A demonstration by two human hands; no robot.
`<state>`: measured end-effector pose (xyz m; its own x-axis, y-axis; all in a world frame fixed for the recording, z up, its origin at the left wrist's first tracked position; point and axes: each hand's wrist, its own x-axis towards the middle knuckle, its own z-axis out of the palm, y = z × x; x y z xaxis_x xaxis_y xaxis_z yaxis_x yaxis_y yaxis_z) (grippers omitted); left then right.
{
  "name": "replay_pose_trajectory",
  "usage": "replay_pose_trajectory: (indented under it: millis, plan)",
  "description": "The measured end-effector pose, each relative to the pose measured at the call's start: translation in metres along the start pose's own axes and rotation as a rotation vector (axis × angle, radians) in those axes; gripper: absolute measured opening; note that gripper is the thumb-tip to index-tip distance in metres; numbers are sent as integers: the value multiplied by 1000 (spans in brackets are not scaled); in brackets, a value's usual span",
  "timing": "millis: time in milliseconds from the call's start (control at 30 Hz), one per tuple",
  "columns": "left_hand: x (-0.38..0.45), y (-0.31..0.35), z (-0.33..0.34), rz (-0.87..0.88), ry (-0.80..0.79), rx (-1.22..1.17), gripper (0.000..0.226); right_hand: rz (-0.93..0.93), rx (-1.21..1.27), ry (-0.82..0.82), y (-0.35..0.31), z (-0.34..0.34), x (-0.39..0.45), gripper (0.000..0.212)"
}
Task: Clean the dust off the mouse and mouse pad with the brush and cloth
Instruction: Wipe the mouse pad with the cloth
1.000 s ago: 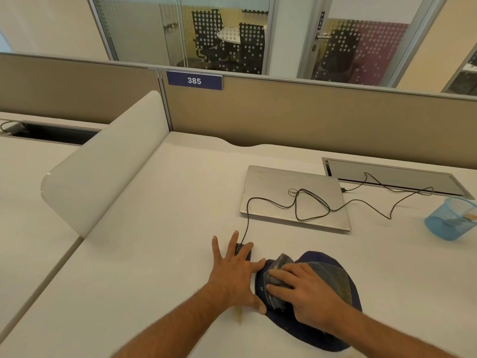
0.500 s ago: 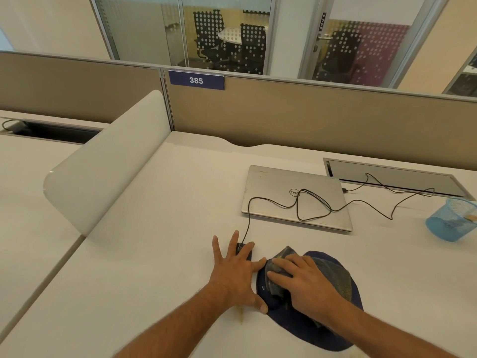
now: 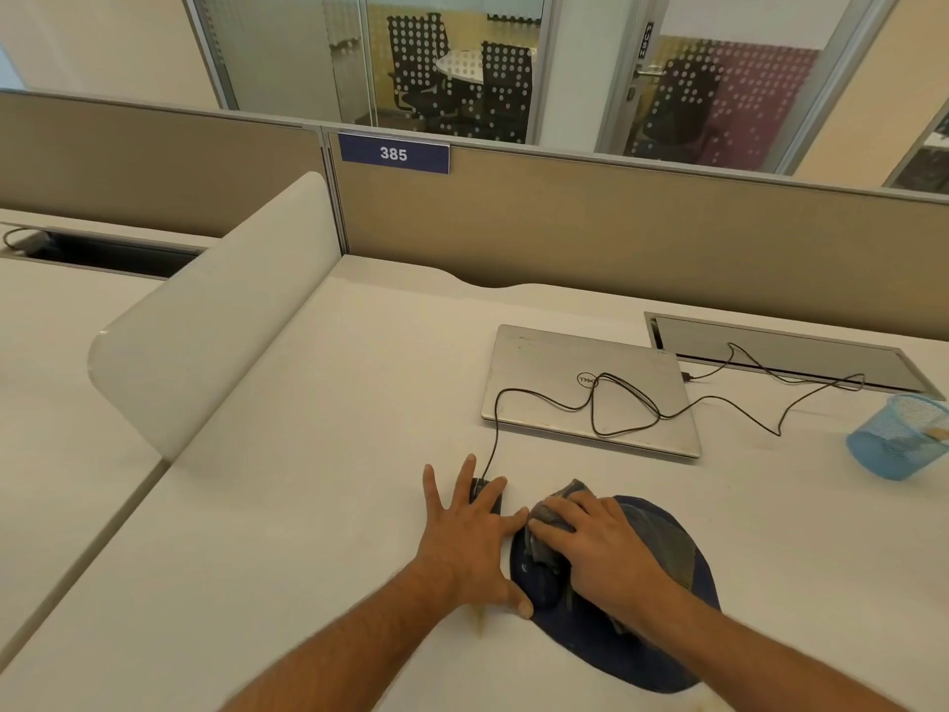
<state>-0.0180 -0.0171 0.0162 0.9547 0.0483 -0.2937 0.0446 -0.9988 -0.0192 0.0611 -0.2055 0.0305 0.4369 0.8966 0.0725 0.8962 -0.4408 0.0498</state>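
Head camera looks down on a pale desk (image 3: 287, 506), and reading from left to right it first meets a rounded white divider panel (image 3: 205, 321) standing between two desktops, with a blue plate (image 3: 394, 153) on the tan partition behind it that reads "385". Nearer the middle, the left hand (image 3: 470, 537) lies flat and open with its fingers spread, its fingertips covering a black wired mouse (image 3: 485, 493) that sits on the desk just beside the left edge of the mouse pad (image 3: 590, 634). A small tan object pokes out under the heel of that hand; what it is cannot be told. The dark blue mouse pad lies at the near edge, and the right hand (image 3: 601, 549) presses a crumpled grey cloth (image 3: 552, 526) onto its upper left part, fingers curled over the cloth. Behind them rests a closed silver laptop (image 3: 554, 372) whose lid carries the "DELL" logo, with the mouse's black cable (image 3: 616, 403) looping across it. Farther right a recessed cable tray (image 3: 770, 346) runs along the desk, and a blue mesh cup (image 3: 898, 439) stands at the right edge. On the glass door beyond, a vertical sign (image 3: 643, 41) reads "PUSH".
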Motion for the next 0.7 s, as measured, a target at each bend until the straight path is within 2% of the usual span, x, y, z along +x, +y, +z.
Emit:
replay_pose_trajectory:
  millis: [200,333,500,567,700]
  plan:
    - [2,-1,4,4,-9,36,106,-233,78,7,-16,11,-28,55]
    - [1,0,5,4,6,18,110,-224,-23,2,-15,9,-17,49]
    - [0,1,1,-16,-16,-17,119,-19,-19,-111,-4,-4,8,54]
    - [-1,1,0,-23,-25,-23,120,35,73,-124,1,-6,11,55]
    - [-1,1,0,-21,-22,-16,115,-154,125,-67,-9,2,-11,56]
